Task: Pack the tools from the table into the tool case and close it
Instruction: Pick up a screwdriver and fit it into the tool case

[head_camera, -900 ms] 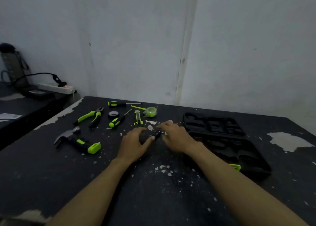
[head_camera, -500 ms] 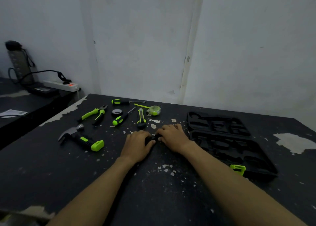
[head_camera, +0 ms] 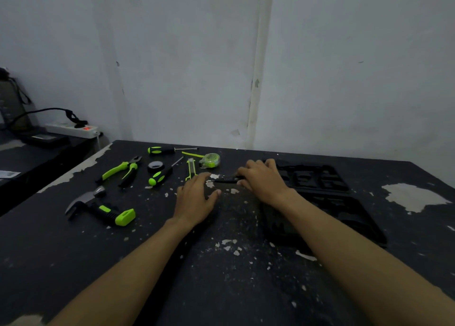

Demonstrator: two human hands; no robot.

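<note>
Both hands work at the middle of a black, paint-chipped tabletop. The right hand lies palm down with its fingers curled over the right end of a thin dark tool, pinching it in a closed grip; what kind of tool it is cannot be told, as it is dark against the dark surface. The left hand rests just to the near left of that tool, fingers spread and thumb out, its grip open and holding nothing; its fingertips are close to the tool's left end, though contact cannot be made out. The open tool case sits on the right of the tabletop, touching or just beside the right hand, its moulded black recesses showing and the right forearm crossing its near part. The remaining tools lie to the left and far side: a hammer with a green-tipped handle nearest on the left, green-handled pliers beyond it, a roll of black tape beside a green-and-black screwdriver, a second screwdriver at the far edge, a utility knife just beyond the left hand, and a green tape measure with its blade partly drawn out. A white power strip sits on a separate surface at far left.
</note>
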